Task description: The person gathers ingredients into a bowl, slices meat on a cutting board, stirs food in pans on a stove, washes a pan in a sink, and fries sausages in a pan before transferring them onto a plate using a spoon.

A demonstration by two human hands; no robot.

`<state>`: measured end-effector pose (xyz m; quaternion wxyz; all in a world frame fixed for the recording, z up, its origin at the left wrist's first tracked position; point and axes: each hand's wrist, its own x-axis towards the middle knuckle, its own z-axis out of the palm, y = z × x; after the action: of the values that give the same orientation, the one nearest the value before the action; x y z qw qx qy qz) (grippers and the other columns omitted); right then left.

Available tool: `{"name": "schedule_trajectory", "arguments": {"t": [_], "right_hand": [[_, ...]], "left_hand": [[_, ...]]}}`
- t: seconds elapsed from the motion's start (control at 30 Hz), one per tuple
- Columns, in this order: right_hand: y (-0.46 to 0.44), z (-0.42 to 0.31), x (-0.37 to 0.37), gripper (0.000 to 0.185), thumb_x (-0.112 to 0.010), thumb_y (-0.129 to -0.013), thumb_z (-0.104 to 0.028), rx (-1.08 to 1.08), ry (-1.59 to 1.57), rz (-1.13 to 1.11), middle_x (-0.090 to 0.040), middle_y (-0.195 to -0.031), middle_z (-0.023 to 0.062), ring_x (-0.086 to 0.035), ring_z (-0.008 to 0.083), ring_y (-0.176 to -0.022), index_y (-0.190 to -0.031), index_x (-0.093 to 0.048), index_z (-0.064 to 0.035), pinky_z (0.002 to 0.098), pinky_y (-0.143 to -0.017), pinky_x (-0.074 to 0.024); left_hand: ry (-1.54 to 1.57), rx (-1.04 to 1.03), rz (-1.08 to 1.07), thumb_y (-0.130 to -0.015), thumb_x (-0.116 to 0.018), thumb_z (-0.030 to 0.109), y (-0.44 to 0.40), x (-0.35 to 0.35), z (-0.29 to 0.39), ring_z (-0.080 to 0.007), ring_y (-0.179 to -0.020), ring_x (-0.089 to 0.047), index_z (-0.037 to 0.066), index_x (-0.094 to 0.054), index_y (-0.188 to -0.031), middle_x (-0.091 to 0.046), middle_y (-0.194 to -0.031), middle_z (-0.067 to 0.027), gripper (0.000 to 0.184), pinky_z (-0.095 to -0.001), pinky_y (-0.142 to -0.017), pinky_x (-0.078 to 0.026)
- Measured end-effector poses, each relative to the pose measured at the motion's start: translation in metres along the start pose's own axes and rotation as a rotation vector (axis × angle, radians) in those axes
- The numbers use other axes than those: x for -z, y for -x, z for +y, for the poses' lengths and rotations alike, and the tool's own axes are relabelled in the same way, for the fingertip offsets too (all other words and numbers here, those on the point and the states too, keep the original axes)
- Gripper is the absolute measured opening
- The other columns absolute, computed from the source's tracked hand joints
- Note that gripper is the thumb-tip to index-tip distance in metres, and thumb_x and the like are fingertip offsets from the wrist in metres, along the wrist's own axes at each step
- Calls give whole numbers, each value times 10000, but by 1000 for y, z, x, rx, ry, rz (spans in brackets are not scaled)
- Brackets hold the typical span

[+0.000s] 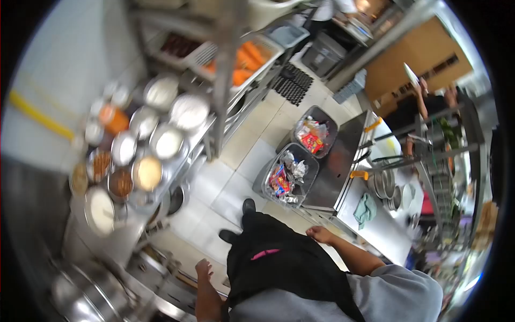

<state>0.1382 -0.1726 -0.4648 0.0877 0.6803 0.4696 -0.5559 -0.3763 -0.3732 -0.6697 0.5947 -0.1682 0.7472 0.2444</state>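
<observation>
My left hand hangs low beside the black apron, its fingers apart and holding nothing. Near the steel counter's lower edge is my right hand, fingers loosely curled in, with nothing visible in them. A pink item shows at the apron's front. Ahead of my feet stand two bins, the nearer bin and the farther bin, both holding wrappers and foil. On the right counter lies a green cloth beside stacked metal pans.
To the left, a steel table carries several bowls of powders, including a white one, and an orange-filled container. A crate of carrots sits on the shelf above. Across the right counter, another person's hand holds a white object. A black mat lies on the tiles.
</observation>
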Motion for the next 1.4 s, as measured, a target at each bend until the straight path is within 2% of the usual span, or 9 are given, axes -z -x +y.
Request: {"name": "schedule_trajectory", "arguments": {"t": [0.17,0.2,0.4,0.8,0.93,1.07,1.2,1.23,1.4], "right_hand": [[-24,128,-35,312,-543,-943,-293,-387,-584,-70,-667,-1063,107,-686,272,-871,-1175,-624,-101,418,-665,-578],[-52,190,-65,323,-534,-947,-268,-186,-366,-179,-660,-1122,98,-683,280,-886,-1226,-617,-128,423,-702,-577],[-92,93,-56,342,-536,-944,-283,-346,-717,-174,-644,-1166,76,-651,251,-935,-1261,-606,-177,425,-748,-563],[-208,-74,101,326,-549,-931,-325,-257,-1336,162,-638,-1135,54,-620,217,-919,-1217,-614,-184,407,-760,-537],[-237,-97,140,322,-553,-926,-339,-376,-1490,241,-637,-1125,47,-610,206,-914,-1202,-617,-187,401,-764,-528],[-247,-127,162,318,-558,-922,-353,-491,-1653,271,-635,-1115,40,-600,195,-908,-1188,-620,-189,395,-768,-519],[-260,-152,188,316,-562,-917,-367,-513,-1818,320,-633,-1104,32,-589,184,-903,-1173,-623,-192,389,-772,-510],[-265,-154,196,315,-563,-916,-370,-527,-1856,325,-632,-1102,31,-587,181,-902,-1169,-623,-192,387,-773,-508],[-302,-158,253,313,-568,-911,-388,-561,-2087,378,-630,-1089,22,-574,167,-895,-1151,-627,-195,379,-777,-497]], "left_hand": [[-593,-420,-215,-950,-560,291,24,-143,224,-200,-943,-643,120,-538,-1298,-651,-1108,-30,389,-385,-715,-477],[-637,-453,-220,-950,-560,291,39,-180,263,-200,-943,-643,120,-538,-1298,-651,-1108,-30,389,-385,-715,-477],[-983,-746,-504,-926,-614,282,76,-380,419,-152,-785,-668,55,-541,-1327,-684,-1015,-71,467,-292,-542,-452],[-2030,-878,-543,-858,-616,366,51,-717,541,-306,-1158,-607,64,-654,-1206,-655,-1199,-190,462,-397,-962,-474],[-2507,-878,-646,-862,-611,366,35,-858,575,-314,-1122,-625,72,-668,-1183,-657,-1197,-183,439,-397,-942,-482],[-2199,-566,-504,-859,-607,369,144,-991,597,-273,-937,-666,84,-689,-1136,-704,-1055,-136,406,-395,-819,-514],[-2023,-844,-891,-872,-582,295,89,-1126,620,-191,-776,-617,80,-662,-1184,-698,-991,-96,388,-358,-628,-496],[-1978,-636,-812,-893,-574,223,154,-1147,614,-155,-773,-615,78,-616,-1259,-694,-1006,-105,396,-305,-616,-485],[-2234,-786,-780,-927,-562,211,196,-1234,606,-161,-750,-616,71,-588,-1255,-661,-1047,-82,358,-312,-575,-495]]}}
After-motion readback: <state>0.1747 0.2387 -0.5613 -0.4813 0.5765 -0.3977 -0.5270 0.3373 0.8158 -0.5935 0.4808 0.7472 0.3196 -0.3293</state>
